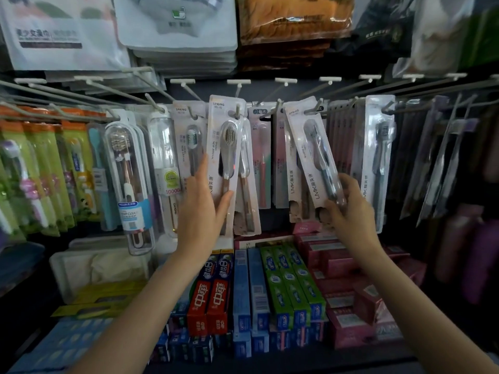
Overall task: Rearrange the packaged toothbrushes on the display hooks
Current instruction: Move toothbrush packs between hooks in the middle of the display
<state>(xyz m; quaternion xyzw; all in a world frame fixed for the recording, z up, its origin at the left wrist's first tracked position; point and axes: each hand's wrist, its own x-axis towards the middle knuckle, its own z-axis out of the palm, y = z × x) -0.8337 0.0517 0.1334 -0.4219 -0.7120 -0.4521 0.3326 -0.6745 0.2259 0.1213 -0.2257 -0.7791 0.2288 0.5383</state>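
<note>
Left hand: the left hand grips the lower half of a white-carded toothbrush pack, thumb across the front of the card and fingers behind its left edge.
Held pack, left: its hang hole sits at the tip of the centre hook; the card hangs nearly upright, with a beige-bristled brush under a clear blister.
Right hand: the right hand pinches the bottom end of a second pack, fingers curled over the lower right corner of the card.
Held pack, right: right of the centre hook, it is tilted, top leaning left, with a dark brush inside; its top reaches the tip of the neighbouring hook, though whether the hole is threaded cannot be told.
Edges: more packs hang just behind both held cards; a pink pack shows in the gap between them.
Room: left of the centre hook, clear-cased brushes crowd close; far right of it, a grey-brush pack hangs just beside the right hand.
Below: under the centre hook, toothpaste boxes fill the shelf, apart from the cards' lower ends.
</note>
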